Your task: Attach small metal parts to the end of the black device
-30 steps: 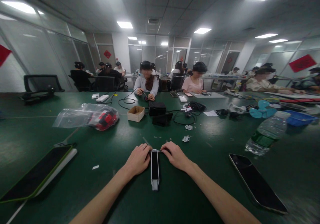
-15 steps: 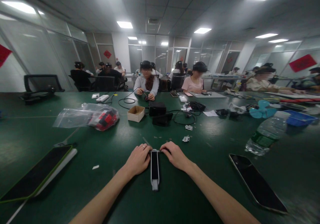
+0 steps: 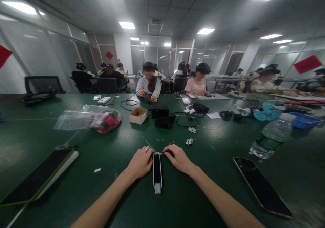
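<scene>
A narrow white device with a long black face [image 3: 157,169] lies on the green table, its far end pointing away from me. My left hand [image 3: 141,161] is at the left of that far end, fingers closed in a pinch, a ring on one finger. On the right side, my right hand [image 3: 178,158] pinches with thumb and fingertips at a thin, small piece level with the device's far end. What each hand grips is too small to make out. Just beyond the hands are small white metal-looking pieces [image 3: 189,141] and several tiny rings.
Phones lie at left [image 3: 38,175] and right [image 3: 261,185]. A water bottle [image 3: 273,136] stands behind the right one. Farther back are a plastic bag [image 3: 87,118], a small open box [image 3: 138,116], black boxes [image 3: 159,110] and cables. People sit across the table [image 3: 83,143].
</scene>
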Demonstrator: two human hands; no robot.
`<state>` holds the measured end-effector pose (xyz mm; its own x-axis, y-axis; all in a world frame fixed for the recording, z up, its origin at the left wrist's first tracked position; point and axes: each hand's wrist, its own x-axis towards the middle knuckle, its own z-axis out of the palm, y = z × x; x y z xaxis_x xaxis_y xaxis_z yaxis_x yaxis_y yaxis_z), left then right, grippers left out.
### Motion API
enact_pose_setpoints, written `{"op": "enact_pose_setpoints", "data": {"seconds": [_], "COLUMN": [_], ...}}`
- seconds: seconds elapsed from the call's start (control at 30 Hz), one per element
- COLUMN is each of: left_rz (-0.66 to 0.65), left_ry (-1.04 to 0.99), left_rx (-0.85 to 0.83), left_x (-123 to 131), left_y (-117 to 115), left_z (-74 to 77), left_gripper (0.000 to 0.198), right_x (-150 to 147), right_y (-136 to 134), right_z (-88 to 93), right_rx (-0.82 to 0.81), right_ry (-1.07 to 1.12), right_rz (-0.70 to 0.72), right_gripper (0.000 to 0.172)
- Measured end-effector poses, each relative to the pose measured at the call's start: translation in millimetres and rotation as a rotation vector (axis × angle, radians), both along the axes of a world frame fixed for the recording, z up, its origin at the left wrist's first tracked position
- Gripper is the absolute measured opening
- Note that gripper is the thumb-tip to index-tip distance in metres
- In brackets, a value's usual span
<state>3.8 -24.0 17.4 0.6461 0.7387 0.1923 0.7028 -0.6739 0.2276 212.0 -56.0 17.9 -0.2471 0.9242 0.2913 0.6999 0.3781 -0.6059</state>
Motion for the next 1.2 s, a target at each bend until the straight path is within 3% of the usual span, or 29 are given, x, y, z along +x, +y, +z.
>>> {"op": "enact_pose_setpoints", "data": {"seconds": [0.73,1.2], "left_rz": [0.003,0.002], "left_ry": [-0.017,-0.021], "left_rx": [-0.024,-0.018], "left_x": [-1.1,-1.3], "left_y": [-0.4,-0.3], "left_z": [0.3,0.5], "left_gripper": [0.026,0.025], "right_x": [-3.6,-5.5], "right_y": [0.2,-2.4], "right_z": [-2.3,3.7], "right_rx": [0.058,0.000], "right_ry": [0.047,-0.025], "right_rz": [0.028,-0.004], "right_gripper": [0.011,0.014]}}
